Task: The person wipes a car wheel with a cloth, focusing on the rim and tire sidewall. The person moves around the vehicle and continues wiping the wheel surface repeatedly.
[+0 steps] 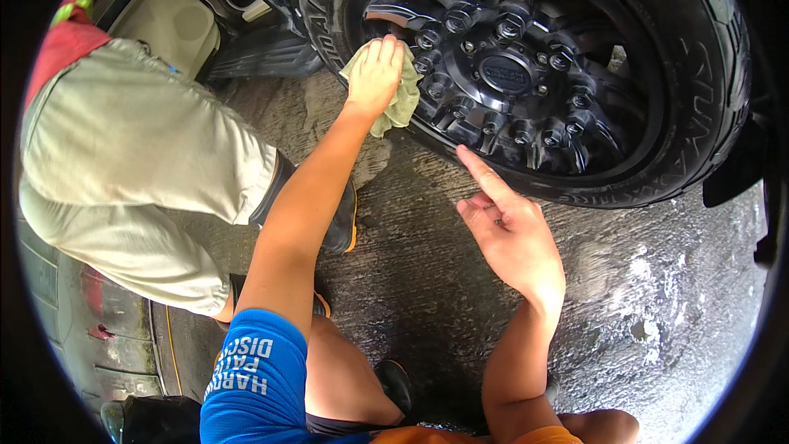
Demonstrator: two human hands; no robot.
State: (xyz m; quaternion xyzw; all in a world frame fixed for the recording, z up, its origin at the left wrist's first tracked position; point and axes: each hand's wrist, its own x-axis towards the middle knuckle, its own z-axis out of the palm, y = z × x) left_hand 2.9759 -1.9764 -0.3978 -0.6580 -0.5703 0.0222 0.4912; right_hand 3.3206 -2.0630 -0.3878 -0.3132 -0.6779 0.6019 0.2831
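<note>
My left hand [376, 71] presses a yellow-green cloth [405, 98] against the left side of a black wheel rim [474, 95]. The cloth hangs down in folds below my palm. Several dark lug nuts [510, 26] ring the round centre cap [505, 74]. My right hand [511, 228] holds nothing; its index finger is stretched out, its tip at the lower edge of the rim, while the other fingers are curled. Whether that fingertip touches the rim I cannot tell. Around the rim sits a black rubber tire [696, 92] with raised lettering.
At left another person in pale shorts [142, 129] and dark shoes [341, 222] leans toward the open vehicle door [166, 18]. A ribbed black side step [265, 52] runs beside the tire. Below lies wet, grooved concrete [425, 246]. A yellow line or hose [172, 348] lies at lower left.
</note>
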